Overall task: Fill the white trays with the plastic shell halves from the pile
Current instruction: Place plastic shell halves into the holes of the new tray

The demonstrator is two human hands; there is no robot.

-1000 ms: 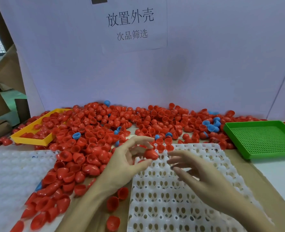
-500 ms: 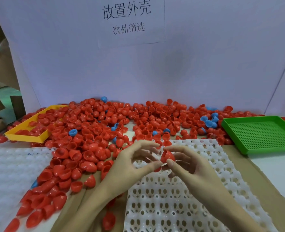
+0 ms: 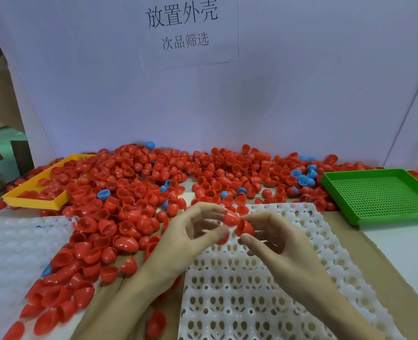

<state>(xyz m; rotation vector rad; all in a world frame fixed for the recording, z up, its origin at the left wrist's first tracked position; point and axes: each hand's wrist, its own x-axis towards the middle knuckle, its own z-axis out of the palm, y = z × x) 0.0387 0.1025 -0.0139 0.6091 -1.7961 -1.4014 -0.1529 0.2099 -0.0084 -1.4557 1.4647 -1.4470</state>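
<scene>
A second ago our left hand [image 3: 190, 231] held one red shell alone; now both hands meet over the far end of the white tray [image 3: 252, 285], and we see two red pieces where there was one. Our left fingers pinch a red shell half [image 3: 231, 217] by its rim, and our right hand [image 3: 276, 238] has closed thumb and fingertips round a second red shell half [image 3: 245, 228], the two touching at their edges. A sliver of red [image 3: 222, 239] also shows under the left thumb; we cannot tell what it belongs to. We judge that two nested halves are being pulled apart, so that each can go into its own pocket.

The tray's pockets that we can see hold nothing yet, so the filling has scarcely begun. The pile of shells [image 3: 134, 192] lies just beyond and to the left on the counter [image 3: 399, 244], well within reach. A second white tray [image 3: 14, 253] waits at the left.
</scene>
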